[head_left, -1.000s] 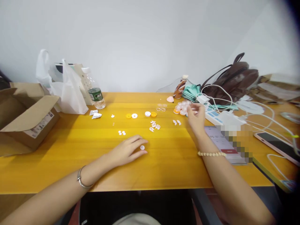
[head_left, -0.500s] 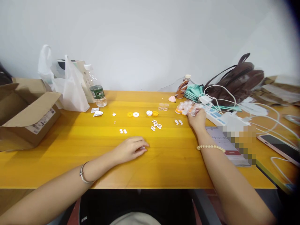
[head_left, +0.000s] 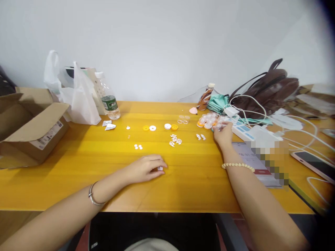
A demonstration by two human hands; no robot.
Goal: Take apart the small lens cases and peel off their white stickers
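My left hand (head_left: 146, 169) rests on the table with fingers curled round a small white plastic piece (head_left: 159, 168), which shows between thumb and fingertips. To the right, my right hand (head_left: 223, 134) pinches a clear plastic piece (head_left: 221, 124) at the edge of a pile of clear shells with orange parts (head_left: 208, 120). Its exact shape is partly hidden by my fingers. Left of that hand lie two small white curved pieces (head_left: 201, 137) and several white spoked gears (head_left: 175, 139). White and yellow discs (head_left: 171, 127), clear rings (head_left: 183, 120) and small white discs (head_left: 138, 146) lie farther left.
At left stand an open cardboard box (head_left: 34, 125), a white plastic bag (head_left: 81, 101) and a water bottle (head_left: 111, 104). Foil packets (head_left: 109, 125) lie nearby. At right are a brown bottle (head_left: 205, 97), power strip (head_left: 242, 129), cables, backpack (head_left: 269, 90), tablet (head_left: 248, 160) and phone (head_left: 311, 160).
My right hand has shifted slightly right along the pile, and clear plastic now shows at its fingers. More of the white piece shows in my left hand, which has barely moved.
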